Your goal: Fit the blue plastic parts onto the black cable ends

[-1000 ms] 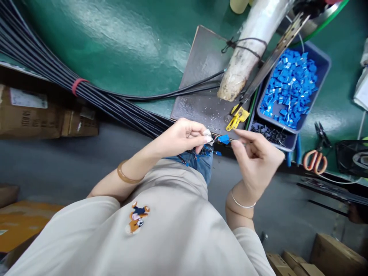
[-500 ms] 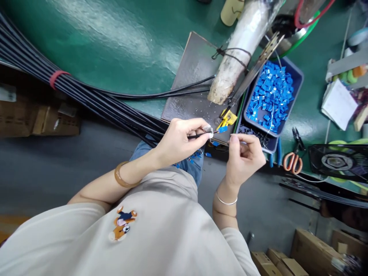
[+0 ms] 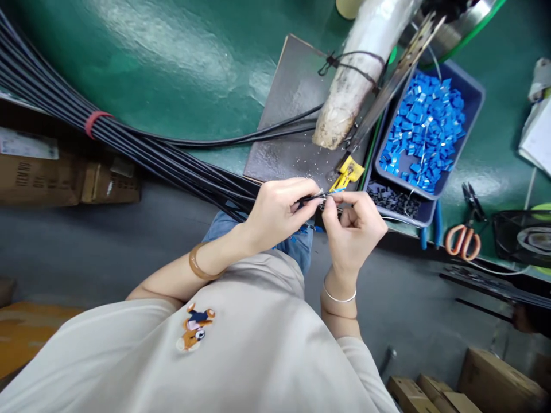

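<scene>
My left hand (image 3: pixel 284 213) is pinched around a thin black cable (image 3: pixel 306 199) near its stripped end. Past the fingertips, a blue piece (image 3: pixel 339 190) shows at the wire end. My right hand (image 3: pixel 355 225) meets it there, thumb and forefinger pressed together at the wires; whatever they grip is too small to make out. Just beyond the fingers sits a yellow part (image 3: pixel 349 171) with prongs, at the foot of a long metal lever (image 3: pixel 387 94). A white wrapped post (image 3: pixel 348 86), tied with black cord, leans above it over a dark board (image 3: pixel 279 137).
A thick bundle of black cables (image 3: pixel 142 140) with a red tie comes in from the left. On the right stand a bin of blue connectors (image 3: pixel 419 135), a tray of small black parts (image 3: pixel 394 198), blue-handled pliers (image 3: pixel 438 223) and orange-handled scissors (image 3: pixel 462 241). Cardboard boxes (image 3: pixel 501 376) lie below.
My right hand has moved left to the cable end, and its fingertips now meet those of my left hand. My left hand still holds the cable. The view has shifted slightly.
</scene>
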A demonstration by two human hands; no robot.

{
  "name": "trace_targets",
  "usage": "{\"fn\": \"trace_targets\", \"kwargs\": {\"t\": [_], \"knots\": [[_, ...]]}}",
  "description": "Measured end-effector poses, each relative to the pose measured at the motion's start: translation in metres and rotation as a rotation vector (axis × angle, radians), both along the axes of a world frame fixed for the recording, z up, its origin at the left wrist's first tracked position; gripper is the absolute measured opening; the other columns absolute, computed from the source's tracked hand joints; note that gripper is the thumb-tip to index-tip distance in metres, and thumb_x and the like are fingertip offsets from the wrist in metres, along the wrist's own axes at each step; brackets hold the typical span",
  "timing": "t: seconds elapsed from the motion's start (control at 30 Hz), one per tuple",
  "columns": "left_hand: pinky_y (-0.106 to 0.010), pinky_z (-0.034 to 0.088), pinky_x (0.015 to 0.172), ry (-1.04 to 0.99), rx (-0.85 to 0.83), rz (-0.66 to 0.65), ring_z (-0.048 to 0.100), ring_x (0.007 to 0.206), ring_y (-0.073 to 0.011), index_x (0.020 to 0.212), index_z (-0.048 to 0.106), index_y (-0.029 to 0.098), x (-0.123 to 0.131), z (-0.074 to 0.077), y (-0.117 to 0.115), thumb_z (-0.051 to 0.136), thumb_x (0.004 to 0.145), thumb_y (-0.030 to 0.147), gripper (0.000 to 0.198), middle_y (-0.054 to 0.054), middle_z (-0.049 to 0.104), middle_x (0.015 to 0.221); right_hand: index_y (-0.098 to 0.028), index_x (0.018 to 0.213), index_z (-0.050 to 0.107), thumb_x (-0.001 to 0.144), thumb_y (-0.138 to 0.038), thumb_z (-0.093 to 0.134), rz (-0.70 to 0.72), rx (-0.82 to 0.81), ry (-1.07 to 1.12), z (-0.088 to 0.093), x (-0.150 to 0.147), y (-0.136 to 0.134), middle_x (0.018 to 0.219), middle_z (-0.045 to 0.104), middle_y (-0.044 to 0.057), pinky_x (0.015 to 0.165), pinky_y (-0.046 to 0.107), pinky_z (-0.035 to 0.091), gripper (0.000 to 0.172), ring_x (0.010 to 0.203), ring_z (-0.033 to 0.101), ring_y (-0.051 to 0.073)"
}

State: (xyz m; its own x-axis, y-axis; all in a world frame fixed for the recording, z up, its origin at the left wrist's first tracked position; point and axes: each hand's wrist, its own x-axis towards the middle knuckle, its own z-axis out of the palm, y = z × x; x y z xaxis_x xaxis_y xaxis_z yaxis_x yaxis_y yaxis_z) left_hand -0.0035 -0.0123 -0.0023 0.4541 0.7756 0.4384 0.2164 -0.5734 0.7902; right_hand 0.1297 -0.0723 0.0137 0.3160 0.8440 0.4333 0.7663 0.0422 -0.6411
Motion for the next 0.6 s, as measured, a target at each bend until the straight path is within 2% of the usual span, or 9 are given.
{"fn": "trace_targets", "kwargs": {"t": [0.1,0.2,0.3,0.37,0.43,0.47,0.53,0.6], "knots": [[-0.019,0.039,0.059,-0.014,0.063,0.011,0.05,0.06,-0.0068,0.079,0.063,0.011,0.002,-0.003,-0.001,0.059,0.089,0.015,0.012,0.0,0.062,0.069,-0.019,0.078,0.063,0.084,-0.016,0.063,0.003,-0.027,0.081,0.0,0.002,-0.001,0.069,0.055,-0.006,0.049,0.023,0.03,0.007,0.046,0.029,0.002],[-0.018,0.041,0.06,-0.044,0.049,0.015,0.054,0.06,-0.0068,0.079,0.063,0.012,0.002,-0.003,-0.002,0.06,0.089,0.018,0.012,-0.001,0.065,0.07,-0.02,0.079,0.063,0.085,-0.019,0.063,0.033,-0.062,0.313,-0.004,0.004,-0.002,0.069,0.054,-0.006,0.047,0.024,0.025,0.007,0.047,0.029,0.003],[-0.017,0.04,0.053,-0.087,-0.218,-0.079,0.052,0.051,-0.0054,0.077,0.061,0.013,-0.005,0.002,0.001,0.061,0.089,0.02,0.014,0.002,0.061,0.06,-0.02,0.077,0.064,0.084,-0.022,0.066,0.122,-0.075,0.48,-0.008,0.006,-0.003,0.07,0.055,-0.005,0.044,0.023,0.023,0.007,0.048,0.033,0.003],[-0.015,0.038,0.048,-0.135,-0.471,-0.17,0.048,0.045,-0.0039,0.075,0.059,0.013,-0.011,0.007,0.004,0.059,0.09,0.023,0.018,0.003,0.058,0.055,-0.019,0.075,0.063,0.083,-0.022,0.067,0.149,-0.061,0.456,-0.011,0.007,-0.004,0.07,0.057,-0.005,0.044,0.023,0.023,0.01,0.048,0.035,0.004],[-0.014,0.037,0.045,-0.165,-0.638,-0.229,0.045,0.042,-0.0027,0.074,0.058,0.013,-0.016,0.011,0.007,0.059,0.09,0.025,0.02,0.003,0.058,0.054,-0.02,0.078,0.066,0.084,-0.023,0.067,0.103,-0.014,0.357,-0.013,0.008,-0.006,0.071,0.059,-0.004,0.044,0.024,0.027,0.006,0.048,0.038,0.004],[-0.014,0.037,0.044,-0.168,-0.676,-0.24,0.045,0.042,-0.0024,0.074,0.059,0.013,-0.018,0.011,0.008,0.059,0.09,0.025,0.02,0.002,0.059,0.055,-0.021,0.083,0.067,0.085,-0.024,0.066,0.066,0.014,0.307,-0.013,0.008,-0.007,0.071,0.06,-0.004,0.044,0.024,0.029,0.004,0.048,0.041,0.005],[-0.014,0.037,0.044,-0.165,-0.702,-0.239,0.047,0.044,-0.0027,0.075,0.061,0.013,-0.019,0.011,0.008,0.061,0.089,0.026,0.019,0.001,0.06,0.056,-0.024,0.095,0.069,0.088,-0.029,0.064,0.008,0.047,0.228,-0.011,0.01,-0.011,0.069,0.06,-0.004,0.045,0.026,0.035,0.011,0.049,0.048,0.008],[-0.014,0.039,0.046,-0.172,-0.7,-0.225,0.05,0.046,-0.0038,0.079,0.062,0.013,-0.019,0.009,0.007,0.062,0.089,0.028,0.018,0.001,0.06,0.057,-0.026,0.101,0.069,0.09,-0.032,0.061,0.008,0.065,0.155,-0.007,0.013,-0.014,0.066,0.061,-0.004,0.046,0.027,0.039,0.015,0.05,0.053,0.01]]}}
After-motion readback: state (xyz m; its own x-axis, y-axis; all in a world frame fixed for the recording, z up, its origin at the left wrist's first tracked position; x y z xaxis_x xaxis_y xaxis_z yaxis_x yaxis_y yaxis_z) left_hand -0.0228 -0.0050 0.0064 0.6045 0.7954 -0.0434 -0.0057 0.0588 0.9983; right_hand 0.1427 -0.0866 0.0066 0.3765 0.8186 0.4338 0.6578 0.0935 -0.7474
